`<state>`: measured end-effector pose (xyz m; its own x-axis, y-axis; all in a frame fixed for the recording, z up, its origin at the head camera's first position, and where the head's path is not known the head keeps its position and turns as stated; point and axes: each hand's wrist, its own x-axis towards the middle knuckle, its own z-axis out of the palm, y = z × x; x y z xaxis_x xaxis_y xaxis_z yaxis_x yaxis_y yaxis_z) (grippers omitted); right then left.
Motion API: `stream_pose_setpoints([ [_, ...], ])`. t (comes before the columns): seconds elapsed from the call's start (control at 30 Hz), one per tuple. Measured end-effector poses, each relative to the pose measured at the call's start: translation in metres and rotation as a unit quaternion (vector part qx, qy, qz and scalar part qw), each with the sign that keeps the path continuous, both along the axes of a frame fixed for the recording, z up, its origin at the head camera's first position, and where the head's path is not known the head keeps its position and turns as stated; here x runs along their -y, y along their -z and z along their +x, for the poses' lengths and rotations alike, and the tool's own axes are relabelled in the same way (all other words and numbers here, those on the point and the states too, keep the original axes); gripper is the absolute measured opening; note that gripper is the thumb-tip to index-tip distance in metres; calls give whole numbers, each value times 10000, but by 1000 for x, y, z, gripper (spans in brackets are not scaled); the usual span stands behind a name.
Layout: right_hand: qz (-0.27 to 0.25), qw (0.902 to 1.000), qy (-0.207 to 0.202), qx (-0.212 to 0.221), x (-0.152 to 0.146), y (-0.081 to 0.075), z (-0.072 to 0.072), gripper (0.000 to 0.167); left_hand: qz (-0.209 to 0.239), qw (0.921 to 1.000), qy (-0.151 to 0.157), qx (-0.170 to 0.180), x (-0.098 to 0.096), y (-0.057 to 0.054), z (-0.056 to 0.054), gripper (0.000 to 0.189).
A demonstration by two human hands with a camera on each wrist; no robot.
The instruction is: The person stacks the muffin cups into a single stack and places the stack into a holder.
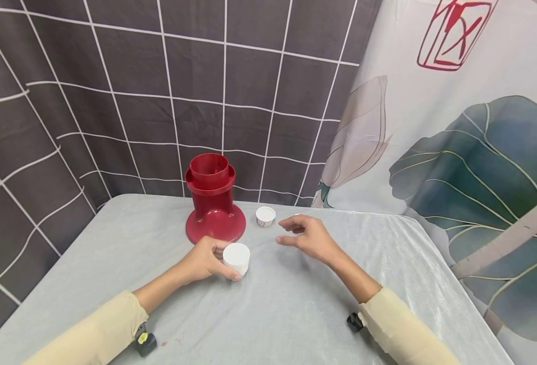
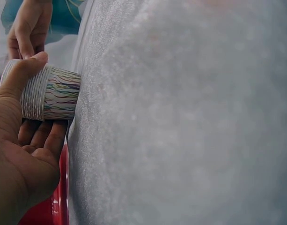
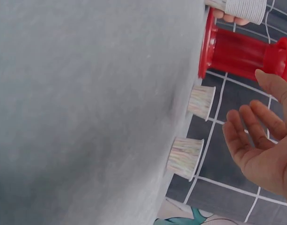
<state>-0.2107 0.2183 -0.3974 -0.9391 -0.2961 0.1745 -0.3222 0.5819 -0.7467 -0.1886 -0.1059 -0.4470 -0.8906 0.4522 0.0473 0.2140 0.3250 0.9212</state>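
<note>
My left hand (image 1: 206,259) grips a nested stack of small paper cups (image 2: 52,96), thumb on one side and fingers on the other. The stack stands upright at the table, with wavy coloured lines on its outside and white rims. My right hand (image 1: 308,237) hangs above the table with fingers loosely bent and nothing between them. One single paper cup (image 1: 265,217) stands at the back, left of the right hand. Another paper cup (image 3: 185,158) shows in the right wrist view; in the head view the right hand mostly hides it.
A dark red plastic stand (image 1: 216,223) with a round base and a double-walled open cylinder on top rises behind the left hand. A grey cloth covers the table (image 1: 268,324). Behind it hang a dark grid-patterned curtain (image 1: 195,66) and a pale leaf-printed curtain (image 1: 387,167).
</note>
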Motion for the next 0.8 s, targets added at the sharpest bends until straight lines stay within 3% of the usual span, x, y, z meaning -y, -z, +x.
stream_pose_setpoints([
  [0.37,172,9982,566,93,-14,3,-13,56,-42,10000,-18,-24,0,0,-1,55],
  [0.57,455,9937,1023,-53,-22,1,-21,56,-34,10000,2,-26,0,0,-1,54],
  [0.8,707,9886,1325,132,-26,2,-27,65,-70,10000,2,-43,0,0,0,56],
])
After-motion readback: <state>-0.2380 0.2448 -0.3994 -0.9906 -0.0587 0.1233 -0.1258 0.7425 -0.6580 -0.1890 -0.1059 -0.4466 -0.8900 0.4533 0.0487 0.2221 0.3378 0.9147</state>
